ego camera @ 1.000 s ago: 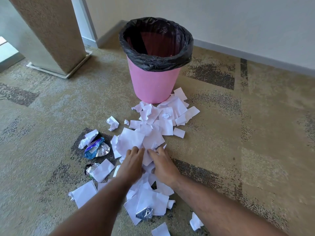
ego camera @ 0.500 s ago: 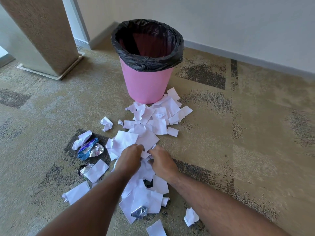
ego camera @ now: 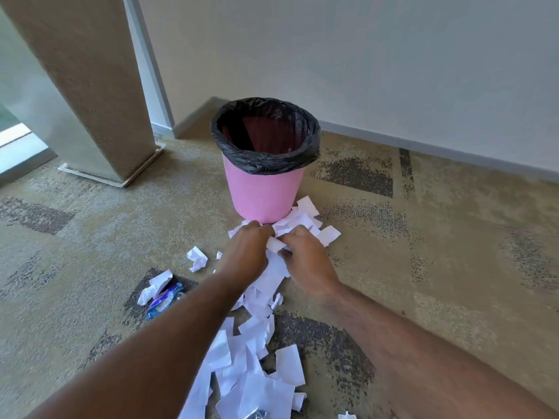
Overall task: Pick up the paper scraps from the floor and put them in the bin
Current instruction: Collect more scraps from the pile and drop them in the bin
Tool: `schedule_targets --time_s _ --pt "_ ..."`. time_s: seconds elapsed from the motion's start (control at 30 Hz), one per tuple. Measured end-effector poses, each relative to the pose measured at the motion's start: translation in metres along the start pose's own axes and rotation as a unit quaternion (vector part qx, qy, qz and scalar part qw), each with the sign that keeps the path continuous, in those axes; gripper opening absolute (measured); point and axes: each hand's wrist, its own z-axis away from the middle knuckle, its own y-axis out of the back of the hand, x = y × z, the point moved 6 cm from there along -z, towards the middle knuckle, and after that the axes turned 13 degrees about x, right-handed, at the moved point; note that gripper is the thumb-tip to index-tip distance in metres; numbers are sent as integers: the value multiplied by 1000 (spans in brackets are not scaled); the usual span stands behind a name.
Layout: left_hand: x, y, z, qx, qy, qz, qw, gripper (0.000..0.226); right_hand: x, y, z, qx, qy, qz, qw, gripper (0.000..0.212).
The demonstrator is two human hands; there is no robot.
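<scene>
A pink bin lined with a black bag stands on the carpet near the wall. White paper scraps lie in a long heap from the bin's foot toward me. My left hand and my right hand sit side by side just in front of the bin, fingers curled round a bunch of white scraps between them. More scraps lie against the bin's base beyond my fingers.
A crumpled paper ball and a blue foil wrapper with a white scrap lie to the left of my arms. A beige pillar stands at the back left. The wall and skirting run behind the bin.
Both hands have moved forward from the middle of the heap to the bin's foot and closed on a bunch of scraps. The view has tilted up.
</scene>
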Motion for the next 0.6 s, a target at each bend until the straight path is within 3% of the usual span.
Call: schedule_targets --time_s 0.2,0.6 --pt "28 41 -58 70 -19 -11 997 26 -22 52 -54 89 60 13 994 14" --pt "62 118 -158 202 -123 -25 971 33 -71 125 -153 213 116 -4 970 28"
